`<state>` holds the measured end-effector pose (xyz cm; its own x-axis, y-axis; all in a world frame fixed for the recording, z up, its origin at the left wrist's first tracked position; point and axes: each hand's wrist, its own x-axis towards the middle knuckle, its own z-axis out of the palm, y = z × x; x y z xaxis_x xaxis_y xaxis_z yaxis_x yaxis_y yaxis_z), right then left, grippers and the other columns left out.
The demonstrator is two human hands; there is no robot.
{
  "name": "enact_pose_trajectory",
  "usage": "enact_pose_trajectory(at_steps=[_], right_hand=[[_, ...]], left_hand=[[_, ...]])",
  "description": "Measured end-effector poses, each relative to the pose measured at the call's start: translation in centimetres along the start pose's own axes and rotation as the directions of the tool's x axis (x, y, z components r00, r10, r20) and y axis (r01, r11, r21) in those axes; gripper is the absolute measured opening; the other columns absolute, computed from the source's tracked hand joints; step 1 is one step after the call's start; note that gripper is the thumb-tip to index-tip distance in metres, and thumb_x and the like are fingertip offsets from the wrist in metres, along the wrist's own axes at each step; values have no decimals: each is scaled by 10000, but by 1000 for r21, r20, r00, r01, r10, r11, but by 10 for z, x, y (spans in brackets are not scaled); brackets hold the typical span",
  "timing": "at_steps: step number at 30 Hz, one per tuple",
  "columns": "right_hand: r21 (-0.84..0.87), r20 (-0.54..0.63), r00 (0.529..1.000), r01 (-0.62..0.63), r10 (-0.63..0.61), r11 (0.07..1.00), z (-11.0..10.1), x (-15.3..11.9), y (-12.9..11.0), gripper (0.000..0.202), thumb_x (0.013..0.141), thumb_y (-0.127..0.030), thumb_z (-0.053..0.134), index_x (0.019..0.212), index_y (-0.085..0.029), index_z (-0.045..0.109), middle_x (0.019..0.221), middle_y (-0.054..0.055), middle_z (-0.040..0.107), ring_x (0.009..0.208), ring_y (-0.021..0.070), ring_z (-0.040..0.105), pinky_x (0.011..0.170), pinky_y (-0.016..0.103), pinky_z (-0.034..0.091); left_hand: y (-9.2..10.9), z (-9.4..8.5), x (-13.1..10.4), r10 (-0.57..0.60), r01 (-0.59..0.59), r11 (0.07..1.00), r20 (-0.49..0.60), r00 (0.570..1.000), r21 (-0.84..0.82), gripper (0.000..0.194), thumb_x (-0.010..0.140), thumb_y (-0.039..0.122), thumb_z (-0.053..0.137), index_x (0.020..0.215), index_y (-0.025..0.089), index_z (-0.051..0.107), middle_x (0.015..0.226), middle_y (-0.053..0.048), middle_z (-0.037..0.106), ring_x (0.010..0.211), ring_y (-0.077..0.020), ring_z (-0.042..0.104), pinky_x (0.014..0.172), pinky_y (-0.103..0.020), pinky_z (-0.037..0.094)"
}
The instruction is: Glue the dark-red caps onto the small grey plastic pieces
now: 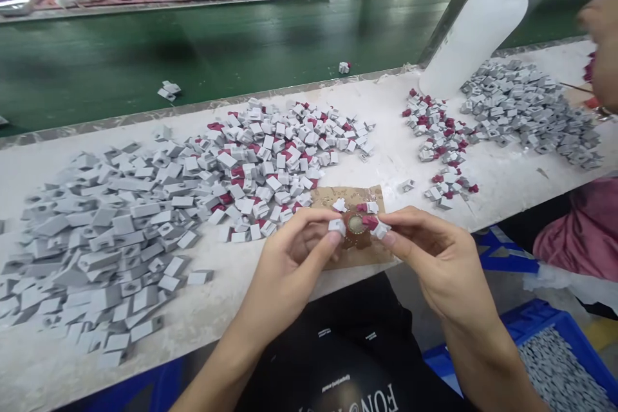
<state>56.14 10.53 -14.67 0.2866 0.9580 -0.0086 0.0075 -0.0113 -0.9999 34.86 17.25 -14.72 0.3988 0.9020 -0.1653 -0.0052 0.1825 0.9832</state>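
Between thumb and forefinger, my left hand (304, 251) pinches a small grey plastic block (337, 226). My right hand (429, 251) grips a grey and dark red plastic piece (375, 226), its red end turned toward the left. The two parts are apart, held just over a piece of brown cardboard (357, 257) with a wet brown patch and a small round disc (356, 224). Two loose small pieces lie on the cardboard behind my fingers, one a grey piece (339, 205), the other a grey and red piece (369, 207).
A heap of grey blocks (116, 232) covers the left bench, adjoining a grey and red pile (280, 154). To the right stand a white squeeze bottle (476, 32) and more grey parts (531, 109). Behind runs a green conveyor (270, 38). Another person's hand (603, 45) is at far right.
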Motion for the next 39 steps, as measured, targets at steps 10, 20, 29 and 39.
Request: enact_pose_trajectory(at_steps=[10,20,29,39], right_hand=[[209,24,996,-88,85,974,2,12,3,116,988,-290,975,1081,-359,974,1062,11,944,989,219,928,898,286,777],[75,118,993,-17,8,997,7,14,-15,127,1002,-218,921,1079,-307,968,1041,39,917,989,212,900,888,295,755],[-346,340,937,199,-75,917,36,154,-52,224,1081,-370,830,1234,-241,931,1127,72,914,924,229,844,894,415,727],[-770,254,963,259,-92,584,132,362,-17,340,884,5,748,1151,-128,909,1346,180,862,1347,376,766,1244,545,566]], left_hand=[[2,13,19,-13,25,992,98,995,-122,189,1065,371,861,1182,223,843,1184,-96,865,994,-236,852,904,-353,753],[11,12,13,93,-95,995,81,992,13,89,1075,267,794,1122,275,869,1120,-58,807,974,-228,819,874,-343,732],[81,-42,72,205,-150,798,-30,978,584,185,1070,364,747,1205,278,839,1152,-67,851,1027,-290,811,851,-404,693],[100,-88,264,95,193,567,-296,950,801,369,1188,435,699,1398,138,762,1409,-116,772,1251,-297,780,1087,-517,675]])
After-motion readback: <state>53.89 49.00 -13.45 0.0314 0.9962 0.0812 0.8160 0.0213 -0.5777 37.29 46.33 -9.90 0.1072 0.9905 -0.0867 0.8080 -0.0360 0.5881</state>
